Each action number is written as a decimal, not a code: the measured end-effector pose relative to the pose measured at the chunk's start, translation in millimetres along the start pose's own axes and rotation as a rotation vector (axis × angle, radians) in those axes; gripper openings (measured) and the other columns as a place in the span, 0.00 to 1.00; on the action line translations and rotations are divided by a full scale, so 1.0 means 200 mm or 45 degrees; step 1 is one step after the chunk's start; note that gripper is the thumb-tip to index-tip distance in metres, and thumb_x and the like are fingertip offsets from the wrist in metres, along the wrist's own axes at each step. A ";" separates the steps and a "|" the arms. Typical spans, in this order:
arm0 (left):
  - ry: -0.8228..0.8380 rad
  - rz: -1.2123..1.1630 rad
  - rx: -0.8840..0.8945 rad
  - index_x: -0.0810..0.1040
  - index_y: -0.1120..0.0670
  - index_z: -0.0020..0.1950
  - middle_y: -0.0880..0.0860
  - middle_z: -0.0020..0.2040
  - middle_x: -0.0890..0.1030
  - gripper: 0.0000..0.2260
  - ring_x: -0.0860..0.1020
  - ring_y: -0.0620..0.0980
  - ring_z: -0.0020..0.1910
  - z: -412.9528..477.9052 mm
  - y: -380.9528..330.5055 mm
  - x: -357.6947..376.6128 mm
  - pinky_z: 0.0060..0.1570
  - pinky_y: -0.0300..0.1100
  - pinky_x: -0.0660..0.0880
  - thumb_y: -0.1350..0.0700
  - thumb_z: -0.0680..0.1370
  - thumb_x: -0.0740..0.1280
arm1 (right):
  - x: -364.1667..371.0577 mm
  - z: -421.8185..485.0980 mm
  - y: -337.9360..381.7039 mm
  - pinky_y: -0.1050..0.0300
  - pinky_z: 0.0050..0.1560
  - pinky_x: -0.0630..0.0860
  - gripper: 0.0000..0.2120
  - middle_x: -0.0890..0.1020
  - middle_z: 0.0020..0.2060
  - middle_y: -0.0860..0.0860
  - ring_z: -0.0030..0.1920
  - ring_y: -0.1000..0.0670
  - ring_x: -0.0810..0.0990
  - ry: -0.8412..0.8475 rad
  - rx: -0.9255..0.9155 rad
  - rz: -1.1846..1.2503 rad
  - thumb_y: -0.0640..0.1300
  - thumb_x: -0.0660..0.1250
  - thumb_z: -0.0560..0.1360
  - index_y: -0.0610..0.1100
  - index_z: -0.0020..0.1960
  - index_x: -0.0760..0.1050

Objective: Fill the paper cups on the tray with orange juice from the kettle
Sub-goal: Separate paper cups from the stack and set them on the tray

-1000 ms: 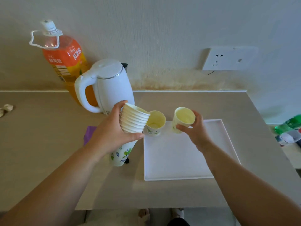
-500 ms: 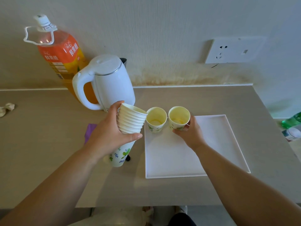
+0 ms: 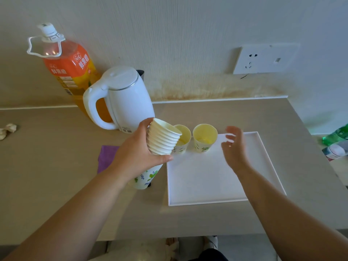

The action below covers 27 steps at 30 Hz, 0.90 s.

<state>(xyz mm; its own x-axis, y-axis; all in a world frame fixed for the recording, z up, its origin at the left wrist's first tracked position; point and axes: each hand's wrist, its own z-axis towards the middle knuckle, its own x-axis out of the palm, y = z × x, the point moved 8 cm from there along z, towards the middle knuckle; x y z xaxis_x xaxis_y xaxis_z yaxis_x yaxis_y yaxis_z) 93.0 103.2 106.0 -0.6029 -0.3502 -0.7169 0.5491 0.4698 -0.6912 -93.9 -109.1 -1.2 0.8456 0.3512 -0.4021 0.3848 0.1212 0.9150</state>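
A white square tray [image 3: 216,181] lies on the beige counter. Two paper cups with leaf print stand side by side at its far left corner: one cup [image 3: 181,141] partly behind the stack, the other cup [image 3: 204,138] to its right. My left hand [image 3: 139,153] grips a tilted stack of paper cups [image 3: 162,142] just left of the tray. My right hand [image 3: 234,147] hovers open over the tray, right of the second cup, touching nothing. The white kettle [image 3: 122,98] stands behind my left hand, lid closed, handle toward the left.
A large orange juice bottle [image 3: 66,63] stands behind the kettle against the wall. A purple cloth [image 3: 106,157] lies left of my left hand. Crumpled paper [image 3: 7,129] sits at far left. A wall socket [image 3: 263,59] is at the back right; green bottles [image 3: 337,136] lie off the counter's right edge.
My right hand set the second cup down on the tray beside the first, let go of it and drew back to the right. My left hand kept holding the stack.
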 end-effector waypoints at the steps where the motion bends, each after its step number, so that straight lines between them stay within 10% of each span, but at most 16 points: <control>1: -0.007 0.020 0.027 0.60 0.44 0.71 0.40 0.58 0.71 0.44 0.73 0.44 0.58 0.00 -0.03 0.00 0.57 0.45 0.72 0.45 0.61 0.80 | -0.04 -0.02 0.09 0.51 0.54 0.74 0.19 0.76 0.56 0.52 0.53 0.51 0.76 -0.079 -0.046 0.082 0.32 0.62 0.72 0.49 0.58 0.68; 3: -0.013 0.080 0.085 0.61 0.45 0.70 0.40 0.57 0.71 0.43 0.73 0.46 0.58 0.01 -0.10 0.00 0.56 0.47 0.73 0.45 0.61 0.80 | -0.04 -0.05 0.31 0.54 0.51 0.74 0.12 0.78 0.50 0.55 0.48 0.55 0.77 0.032 -0.098 0.282 0.42 0.66 0.73 0.51 0.53 0.70; 6: -0.026 0.165 0.134 0.60 0.46 0.71 0.43 0.60 0.73 0.44 0.74 0.48 0.58 0.02 -0.19 0.01 0.54 0.45 0.73 0.46 0.61 0.79 | 0.18 -0.16 0.58 0.54 0.56 0.75 0.28 0.78 0.53 0.54 0.54 0.54 0.78 0.662 -0.072 0.262 0.64 0.69 0.63 0.50 0.57 0.73; 9: -0.038 0.225 0.192 0.59 0.46 0.72 0.45 0.63 0.74 0.44 0.76 0.49 0.58 0.03 -0.25 0.02 0.53 0.46 0.74 0.45 0.61 0.79 | 0.28 -0.26 0.70 0.48 0.57 0.76 0.33 0.80 0.52 0.49 0.53 0.49 0.80 0.946 -0.091 0.280 0.62 0.72 0.61 0.43 0.58 0.73; 19: -0.033 0.339 0.228 0.59 0.42 0.71 0.42 0.63 0.74 0.43 0.76 0.48 0.56 0.01 -0.36 0.05 0.50 0.45 0.75 0.41 0.62 0.77 | 0.17 -0.25 0.68 0.56 0.48 0.79 0.17 0.82 0.44 0.53 0.47 0.54 0.81 0.993 0.044 0.432 0.49 0.71 0.63 0.46 0.51 0.77; 27: -0.023 0.135 0.096 0.61 0.43 0.68 0.43 0.55 0.74 0.42 0.75 0.47 0.53 -0.01 -0.28 0.03 0.53 0.46 0.74 0.43 0.60 0.79 | -0.14 -0.01 0.60 0.40 0.52 0.79 0.37 0.78 0.58 0.38 0.56 0.39 0.80 0.587 0.264 0.939 0.52 0.76 0.59 0.39 0.64 0.71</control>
<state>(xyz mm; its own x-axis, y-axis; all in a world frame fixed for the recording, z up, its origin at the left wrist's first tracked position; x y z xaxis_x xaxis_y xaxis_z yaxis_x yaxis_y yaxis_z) 57.2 75.3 140.1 -0.5289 -0.3167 -0.7874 0.6515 0.4431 -0.6158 -71.7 -101.5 119.3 0.6888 0.6172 0.3802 -0.1007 -0.4378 0.8934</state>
